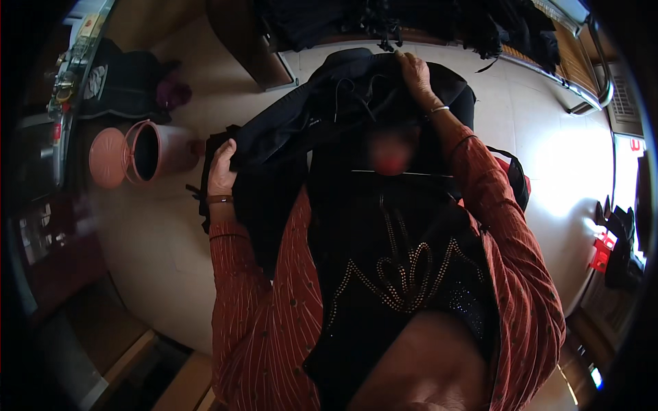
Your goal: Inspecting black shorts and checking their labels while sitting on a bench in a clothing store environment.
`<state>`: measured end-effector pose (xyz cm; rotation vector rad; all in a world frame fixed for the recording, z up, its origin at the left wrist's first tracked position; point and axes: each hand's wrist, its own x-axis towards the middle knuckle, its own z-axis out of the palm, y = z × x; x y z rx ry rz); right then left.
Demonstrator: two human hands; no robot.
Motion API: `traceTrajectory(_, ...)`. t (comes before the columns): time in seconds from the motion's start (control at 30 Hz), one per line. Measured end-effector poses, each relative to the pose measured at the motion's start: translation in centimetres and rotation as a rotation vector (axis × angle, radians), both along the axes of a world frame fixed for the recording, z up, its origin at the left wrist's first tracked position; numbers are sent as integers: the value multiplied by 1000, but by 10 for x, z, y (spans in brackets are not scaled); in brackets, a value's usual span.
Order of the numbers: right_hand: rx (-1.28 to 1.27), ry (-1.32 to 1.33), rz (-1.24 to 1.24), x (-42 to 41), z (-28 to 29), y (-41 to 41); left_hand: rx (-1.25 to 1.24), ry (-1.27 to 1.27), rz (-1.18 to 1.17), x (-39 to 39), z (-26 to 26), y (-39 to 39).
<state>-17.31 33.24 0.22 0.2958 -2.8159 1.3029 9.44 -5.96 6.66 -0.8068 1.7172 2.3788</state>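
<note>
A black garment [288,118] is spread across my lap, with loose thin threads or cords showing near its upper part. My left hand [222,169] grips its left end, the thumb on top of the cloth. At the far edge of the fabric, my right hand [415,77] pinches it with bent fingers. Between both hands the cloth sags in folds. Where the garment ends and other dark cloth below it begins cannot be told. A blurred reddish patch [390,154] lies in front of my black top.
A pink lidded bin [169,151], lid swung open, is on the pale floor [169,231] at left. Beyond it are a dark covered piece [123,82] and a purple cloth [174,92]. Black clothes [318,23] lie heaped ahead by a slatted wooden seat [576,59]. A red object [600,254] is at right.
</note>
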Motion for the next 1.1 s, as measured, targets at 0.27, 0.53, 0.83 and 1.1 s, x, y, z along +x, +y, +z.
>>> traceTrajectory(0.27,-237,-45,79,80,-13,-39,-492,-184,-31,-12,-20,20)
traceTrajectory(0.53,-107,90,361,116,55,5,-680,-202,-172,-57,-33,36)
traceTrajectory(0.83,209,-156,742,179,44,28,-891,467,-170,-126,1,146)
traceTrajectory(1.1,-28,-222,850,181,24,18,-383,333,-465,-145,27,156)
